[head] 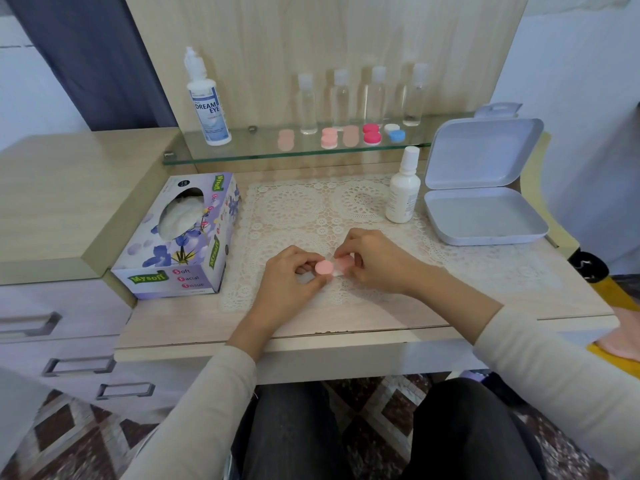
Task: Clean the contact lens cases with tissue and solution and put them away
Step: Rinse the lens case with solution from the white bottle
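Observation:
A pink contact lens case [325, 267] with two round caps is held just above the lace mat [311, 209] at the desk's front. My left hand [294, 278] pinches its left cap. My right hand [375, 261] grips the right cap [344, 262], fingers curled round it. The tissue box [183, 237] stands to the left. A small white solution bottle [402, 188] stands at the mat's right. Several more lens cases lie on the glass shelf [242, 150]: pale pink [286, 139], pink [329, 137], red [372, 133], and white and blue [396, 132].
An open white hinged box [485, 216] lies at the right, lid raised. A large Dream Eye solution bottle [207, 98] and several clear travel bottles [360, 97] stand on the shelf. Drawers with metal handles [31, 323] run down the left.

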Tool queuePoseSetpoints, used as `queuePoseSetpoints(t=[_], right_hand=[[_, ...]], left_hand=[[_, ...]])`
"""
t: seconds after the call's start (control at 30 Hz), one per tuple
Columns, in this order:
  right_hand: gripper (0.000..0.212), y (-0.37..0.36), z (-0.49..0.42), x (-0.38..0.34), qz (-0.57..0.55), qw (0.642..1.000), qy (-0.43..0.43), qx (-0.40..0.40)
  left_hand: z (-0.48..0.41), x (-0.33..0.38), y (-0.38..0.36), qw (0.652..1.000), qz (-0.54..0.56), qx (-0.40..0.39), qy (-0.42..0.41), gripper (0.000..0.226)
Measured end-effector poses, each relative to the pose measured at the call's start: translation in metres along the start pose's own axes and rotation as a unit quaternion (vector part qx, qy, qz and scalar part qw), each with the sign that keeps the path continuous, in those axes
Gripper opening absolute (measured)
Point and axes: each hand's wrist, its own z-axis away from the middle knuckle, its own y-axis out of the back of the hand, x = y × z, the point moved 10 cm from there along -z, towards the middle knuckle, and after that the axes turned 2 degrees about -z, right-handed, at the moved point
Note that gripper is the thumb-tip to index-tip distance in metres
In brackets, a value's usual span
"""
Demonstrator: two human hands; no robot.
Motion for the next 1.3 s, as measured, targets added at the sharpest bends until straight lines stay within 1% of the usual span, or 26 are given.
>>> queuePoseSetpoints(t=[0.1, 0.2, 0.3, 0.37, 0.43, 0.47, 0.57, 0.67, 0.8, 0.87, 1.03, 1.1, 1.2, 1.3], right_hand=[[0.020, -0.002, -0.004, 0.002, 0.024, 0.999, -0.021, -0.015], [0.026, 0.003, -0.007, 0.006, 0.037, 0.998, -0.048, -0.013], [0.028, 0.007, -0.007, 0.000, 0.010, 1.000, -0.024, -0.018], [0.027, 0.005, -0.005, -0.004, 0.012, 1.000, -0.001, -0.023], [0.019, 0.005, -0.004, -0.002, 0.025, 1.000, -0.006, -0.011], [0.020, 0.006, -0.005, 0.000, 0.036, 0.999, -0.018, -0.004], [0.028, 0.008, -0.005, 0.004, 0.046, 0.998, -0.035, 0.003], [0.037, 0.006, -0.003, 0.002, 0.023, 1.000, -0.014, -0.015], [0.024, 0.008, -0.001, 0.003, 0.045, 0.999, -0.018, -0.008], [0.027, 0.009, 0.000, 0.004, 0.047, 0.999, -0.027, -0.004], [0.028, 0.005, -0.001, -0.002, 0.025, 0.999, 0.000, -0.029], [0.026, 0.003, -0.001, -0.002, 0.043, 0.998, -0.003, -0.037], [0.016, -0.001, -0.003, -0.002, 0.077, 0.996, -0.015, -0.042], [0.016, -0.004, -0.004, -0.004, 0.115, 0.992, -0.018, -0.052]], left_hand=[[0.000, -0.001, 0.000, 1.000, -0.005, -0.003, 0.001, 0.024], [0.000, 0.001, -0.001, 1.000, -0.011, -0.007, -0.005, 0.024], [0.000, 0.001, -0.001, 1.000, -0.014, -0.006, -0.005, 0.022], [0.000, 0.000, -0.001, 1.000, -0.013, -0.009, -0.001, 0.023], [0.000, -0.001, -0.002, 1.000, -0.015, -0.015, 0.003, 0.023], [0.000, -0.001, -0.003, 1.000, -0.015, -0.017, 0.004, 0.023], [-0.001, -0.001, -0.003, 1.000, -0.013, -0.018, 0.005, 0.022], [0.000, -0.002, -0.003, 1.000, -0.012, -0.017, 0.007, 0.023], [-0.001, -0.001, -0.003, 1.000, -0.017, -0.020, 0.005, 0.024], [0.000, -0.001, -0.003, 1.000, -0.020, -0.020, 0.002, 0.025], [0.000, -0.001, -0.003, 1.000, -0.017, -0.020, 0.005, 0.024], [-0.001, -0.001, -0.003, 1.000, -0.017, -0.022, 0.004, 0.025], [-0.001, -0.001, -0.004, 1.000, -0.020, -0.023, 0.006, 0.025], [-0.001, -0.001, -0.004, 0.999, -0.027, -0.025, 0.002, 0.025]])
